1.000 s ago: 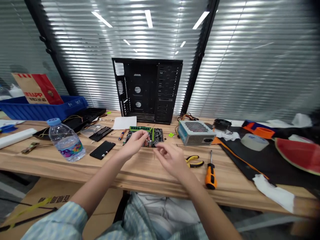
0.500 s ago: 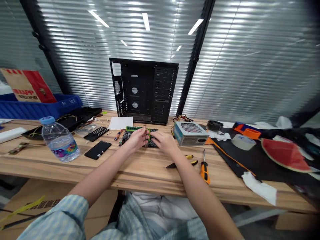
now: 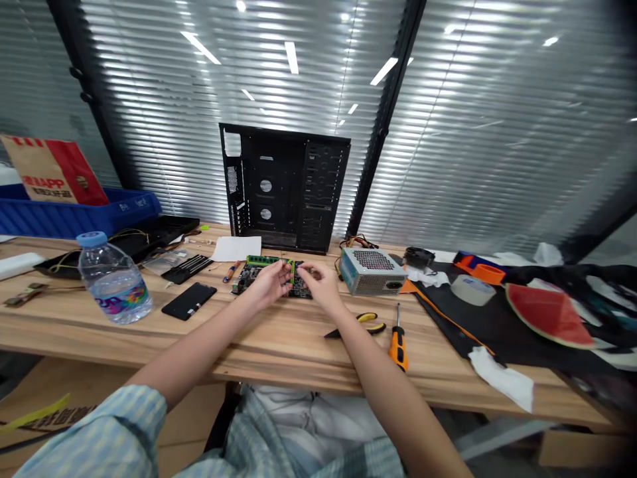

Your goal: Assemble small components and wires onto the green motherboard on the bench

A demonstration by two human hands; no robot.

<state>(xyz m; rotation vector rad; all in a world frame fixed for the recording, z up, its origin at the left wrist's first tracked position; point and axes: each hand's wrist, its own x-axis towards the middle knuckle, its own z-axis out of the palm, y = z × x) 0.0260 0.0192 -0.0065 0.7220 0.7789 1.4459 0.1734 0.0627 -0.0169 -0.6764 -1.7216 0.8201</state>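
1. Lying flat on the wooden desk (image 3: 279, 345), the motherboard (image 3: 241, 282) sits just in front of the upright black computer case (image 3: 283, 186), with a green memory module (image 3: 263, 259) along its far edge.
2. The left hand (image 3: 269, 282) curls over the board, its fingertips bunched at a narrow green strip (image 3: 292, 272).
3. The right hand (image 3: 321, 285) comes in from the other side, fingers slightly spread and just beside that strip. Whether either hand is pinching it cannot be told.
4. The board likely weighs little and feels stiff, but its soldered parts look fragile. Its bare outer edges seem the safest hold.
5. The memory module looks thin and smooth, so its short ends probably offer the surest grip.
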